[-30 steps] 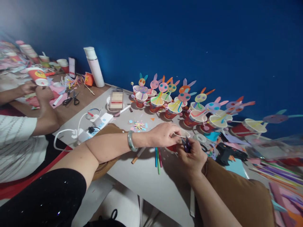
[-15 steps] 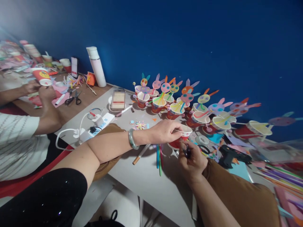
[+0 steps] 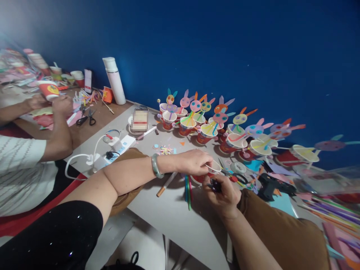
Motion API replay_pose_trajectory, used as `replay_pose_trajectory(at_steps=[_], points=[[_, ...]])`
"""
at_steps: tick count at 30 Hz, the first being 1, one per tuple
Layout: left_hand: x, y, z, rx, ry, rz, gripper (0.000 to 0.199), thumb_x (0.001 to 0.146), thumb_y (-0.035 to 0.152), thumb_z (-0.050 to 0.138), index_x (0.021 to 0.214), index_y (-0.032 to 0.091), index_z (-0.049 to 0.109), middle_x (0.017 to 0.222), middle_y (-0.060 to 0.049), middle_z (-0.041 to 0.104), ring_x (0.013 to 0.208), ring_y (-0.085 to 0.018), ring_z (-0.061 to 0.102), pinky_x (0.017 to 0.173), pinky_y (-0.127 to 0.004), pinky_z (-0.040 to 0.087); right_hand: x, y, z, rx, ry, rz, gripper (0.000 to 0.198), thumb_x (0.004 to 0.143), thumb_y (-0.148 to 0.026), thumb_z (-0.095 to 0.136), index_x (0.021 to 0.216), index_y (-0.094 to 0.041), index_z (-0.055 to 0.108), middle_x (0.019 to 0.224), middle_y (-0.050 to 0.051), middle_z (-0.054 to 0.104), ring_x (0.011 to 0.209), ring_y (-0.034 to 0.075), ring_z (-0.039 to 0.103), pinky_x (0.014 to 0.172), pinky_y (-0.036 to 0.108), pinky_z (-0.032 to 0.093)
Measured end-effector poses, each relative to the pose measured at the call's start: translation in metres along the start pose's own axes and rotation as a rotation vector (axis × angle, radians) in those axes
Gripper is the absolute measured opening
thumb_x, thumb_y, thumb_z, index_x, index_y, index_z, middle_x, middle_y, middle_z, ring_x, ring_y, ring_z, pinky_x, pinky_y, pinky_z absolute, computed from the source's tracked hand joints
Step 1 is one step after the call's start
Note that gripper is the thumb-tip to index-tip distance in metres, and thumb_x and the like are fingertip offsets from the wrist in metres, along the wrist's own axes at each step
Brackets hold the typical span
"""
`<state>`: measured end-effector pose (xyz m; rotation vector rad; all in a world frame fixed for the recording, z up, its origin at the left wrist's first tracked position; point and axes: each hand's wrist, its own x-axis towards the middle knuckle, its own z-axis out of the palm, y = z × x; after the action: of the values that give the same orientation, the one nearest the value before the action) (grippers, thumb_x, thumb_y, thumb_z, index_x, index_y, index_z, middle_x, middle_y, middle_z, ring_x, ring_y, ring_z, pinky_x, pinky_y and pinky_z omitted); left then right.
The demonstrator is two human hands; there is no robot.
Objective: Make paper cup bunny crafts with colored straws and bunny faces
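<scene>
My left hand (image 3: 194,162), with a jade-coloured bangle (image 3: 157,166) on its wrist, is closed on the rim of a red and white paper cup (image 3: 215,166). The cup tilts low over the grey table, its side partly covered by both hands. Close against it, my right hand (image 3: 225,197) is closed round a small dark-handled tool (image 3: 215,185); its kind and its tip are hidden. Below the cup hang several coloured strips (image 3: 188,192), blue, green and pink. A brown-ended stick (image 3: 166,185) lies to their left.
Paper cups with rabbit faces (image 3: 208,131) line the blue wall. On the right are a black glue gun (image 3: 274,186), a tape roll (image 3: 238,167), a brown cushion (image 3: 284,228) and coloured sticks (image 3: 334,210). Left are a power strip (image 3: 123,146), a white bottle (image 3: 115,80) and a co-worker's hands (image 3: 60,105).
The cup has tipped and moved slightly left and down with my left hand. My right hand has followed it leftward. The co-worker's hand has shifted at another cup.
</scene>
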<state>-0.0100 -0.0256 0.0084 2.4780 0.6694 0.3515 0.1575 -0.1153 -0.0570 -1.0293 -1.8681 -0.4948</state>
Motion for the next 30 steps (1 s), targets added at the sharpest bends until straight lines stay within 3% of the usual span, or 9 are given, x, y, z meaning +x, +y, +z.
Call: replay_pose_trajectory(at_steps=[3, 8, 12, 18, 25, 30], points=[[0.001, 0.0, -0.001, 0.018, -0.025, 0.012, 0.016, 0.085, 0.019, 0.06, 0.094, 0.013, 0.071, 0.097, -0.009, 0.074, 0.089, -0.02, 0.065, 0.077, -0.028, 0.044, -0.001, 0.001, -0.002, -0.017, 0.009, 0.006, 0.011, 0.077, -0.019, 0.063, 0.083, -0.024, 0.056, 0.057, -0.006, 0.058, 0.043, 0.011, 0.048, 0.048, 0.025, 0.038], [0.0, -0.004, -0.001, -0.004, -0.023, 0.045, 0.013, 0.085, 0.022, 0.065, 0.093, 0.014, 0.07, 0.096, -0.008, 0.074, 0.086, -0.019, 0.065, 0.073, -0.027, 0.043, 0.0, 0.002, -0.005, 0.082, -0.12, -0.004, 0.016, 0.075, -0.018, 0.056, 0.089, -0.024, 0.061, 0.066, -0.003, 0.067, 0.049, 0.014, 0.059, 0.05, 0.026, 0.045], [-0.001, -0.009, -0.001, -0.074, -0.02, 0.108, 0.024, 0.088, 0.037, 0.07, 0.091, 0.014, 0.07, 0.096, -0.008, 0.072, 0.081, -0.018, 0.063, 0.071, -0.027, 0.042, 0.004, -0.001, -0.004, 0.112, -0.04, 0.013, 0.012, 0.081, -0.021, 0.064, 0.09, -0.024, 0.058, 0.067, -0.004, 0.067, 0.048, 0.012, 0.057, 0.049, 0.024, 0.045], [0.0, -0.014, 0.002, -0.017, -0.024, 0.131, 0.022, 0.086, 0.035, 0.073, 0.091, 0.014, 0.07, 0.094, -0.008, 0.07, 0.086, -0.019, 0.061, 0.075, -0.029, 0.04, 0.011, -0.008, -0.001, 0.066, -0.013, 0.018, 0.028, 0.087, -0.015, 0.064, 0.069, -0.024, 0.044, 0.05, -0.008, 0.049, 0.04, 0.007, 0.042, 0.045, 0.023, 0.033], [0.001, -0.011, 0.002, -0.002, -0.046, 0.132, 0.033, 0.094, 0.045, 0.063, 0.079, 0.016, 0.065, 0.083, -0.006, 0.067, 0.084, -0.019, 0.059, 0.072, -0.03, 0.036, 0.005, -0.006, -0.002, 0.099, 0.024, 0.036, 0.021, 0.084, -0.014, 0.065, 0.078, -0.024, 0.048, 0.056, -0.008, 0.055, 0.041, 0.008, 0.044, 0.045, 0.022, 0.035], [0.003, -0.015, 0.005, -0.02, -0.043, 0.127, 0.032, 0.092, 0.044, 0.066, 0.078, 0.015, 0.065, 0.084, -0.005, 0.067, 0.081, -0.018, 0.057, 0.069, -0.029, 0.035, -0.002, -0.002, 0.0, 0.082, 0.005, 0.087, 0.012, 0.082, -0.016, 0.063, 0.088, -0.023, 0.055, 0.066, -0.004, 0.065, 0.046, 0.011, 0.055, 0.048, 0.023, 0.042]])
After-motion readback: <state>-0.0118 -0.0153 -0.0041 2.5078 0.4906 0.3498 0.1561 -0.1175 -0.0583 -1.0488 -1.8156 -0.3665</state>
